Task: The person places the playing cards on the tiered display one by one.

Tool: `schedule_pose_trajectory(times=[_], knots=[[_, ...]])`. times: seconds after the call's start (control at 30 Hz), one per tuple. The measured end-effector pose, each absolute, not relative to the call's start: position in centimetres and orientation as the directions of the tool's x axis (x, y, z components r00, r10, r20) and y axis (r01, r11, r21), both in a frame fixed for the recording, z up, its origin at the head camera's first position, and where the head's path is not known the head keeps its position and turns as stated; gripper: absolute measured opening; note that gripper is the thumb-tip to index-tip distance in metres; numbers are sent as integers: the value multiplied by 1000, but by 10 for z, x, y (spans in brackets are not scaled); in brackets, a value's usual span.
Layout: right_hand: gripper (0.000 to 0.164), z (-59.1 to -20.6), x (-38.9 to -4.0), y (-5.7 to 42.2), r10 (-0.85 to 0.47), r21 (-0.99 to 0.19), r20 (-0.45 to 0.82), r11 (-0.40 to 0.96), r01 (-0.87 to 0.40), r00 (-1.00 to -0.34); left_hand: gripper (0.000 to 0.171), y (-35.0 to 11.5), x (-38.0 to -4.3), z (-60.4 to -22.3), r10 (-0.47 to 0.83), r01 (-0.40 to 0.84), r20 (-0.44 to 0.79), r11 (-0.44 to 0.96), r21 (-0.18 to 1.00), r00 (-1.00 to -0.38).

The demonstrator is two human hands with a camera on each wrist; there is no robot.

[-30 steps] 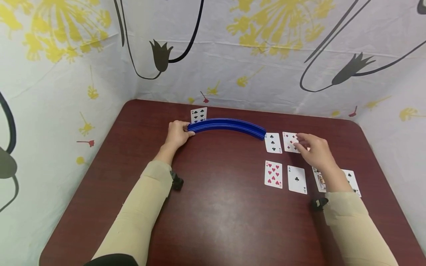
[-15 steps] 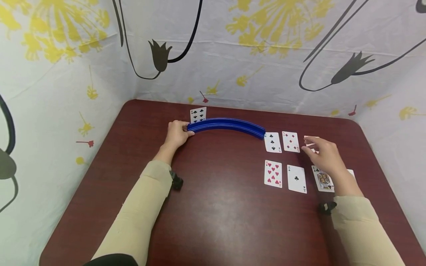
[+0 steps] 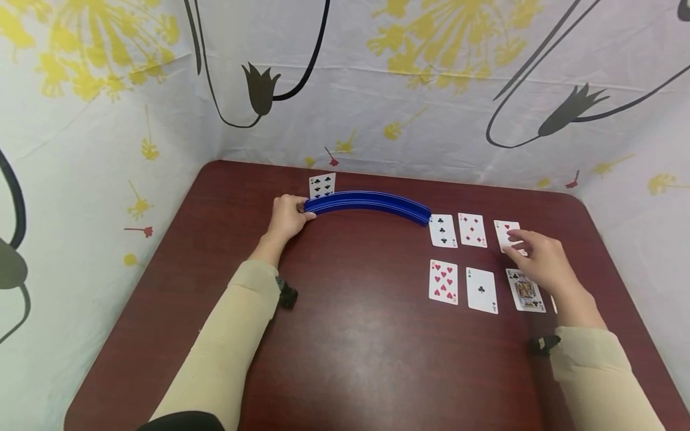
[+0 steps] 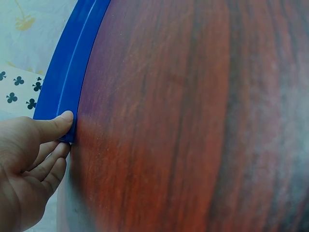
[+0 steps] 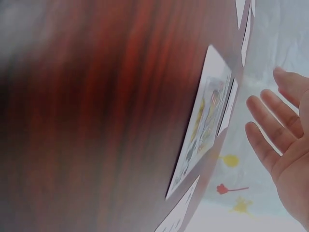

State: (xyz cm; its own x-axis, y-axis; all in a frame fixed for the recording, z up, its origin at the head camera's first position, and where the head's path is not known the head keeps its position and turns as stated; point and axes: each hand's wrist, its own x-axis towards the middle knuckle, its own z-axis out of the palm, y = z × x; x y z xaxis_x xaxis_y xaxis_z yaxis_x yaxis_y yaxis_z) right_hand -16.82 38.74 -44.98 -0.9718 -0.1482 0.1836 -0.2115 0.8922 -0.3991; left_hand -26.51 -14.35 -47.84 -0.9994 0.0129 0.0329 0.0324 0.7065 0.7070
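Observation:
My left hand (image 3: pixel 287 215) pinches the left end of a curved blue card holder (image 3: pixel 366 201). In the left wrist view the thumb lies on top of the blue strip (image 4: pixel 67 72) and the fingers are below its end. A six of clubs (image 3: pixel 322 184) stands upright in the holder near that hand. My right hand (image 3: pixel 545 257) hovers at a hearts card (image 3: pixel 502 230), partly covering it. Its fingers (image 5: pixel 263 145) are loosely extended in the right wrist view, holding nothing. Left of the hearts card lie a five of diamonds (image 3: pixel 472 230) and a three of clubs (image 3: pixel 443 231).
A nearer row has an eight of hearts (image 3: pixel 444 282), an ace of clubs (image 3: pixel 481 290) and a king (image 3: pixel 525 291). One more card (image 3: pixel 554 305) is mostly hidden by the right wrist. A patterned cloth (image 3: pixel 345 78) hangs behind the table (image 3: pixel 377 359).
My right hand has moved right, from the five of diamonds to the hearts card, uncovering the king and covering the card beside it. The left hand and holder have stayed put.

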Motion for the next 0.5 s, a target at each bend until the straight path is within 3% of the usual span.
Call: schedule_pose_trajectory(times=[0.27, 0.5], knots=[[41, -451, -163, 402, -177, -379, 201, 893, -243, -963, 39, -144, -265, -477, 17, 41, 40, 700, 713, -999], [45, -450, -157, 418, -147, -405, 152, 893, -198, -977, 39, -144, -264, -478, 23, 54, 53, 708, 704, -998]])
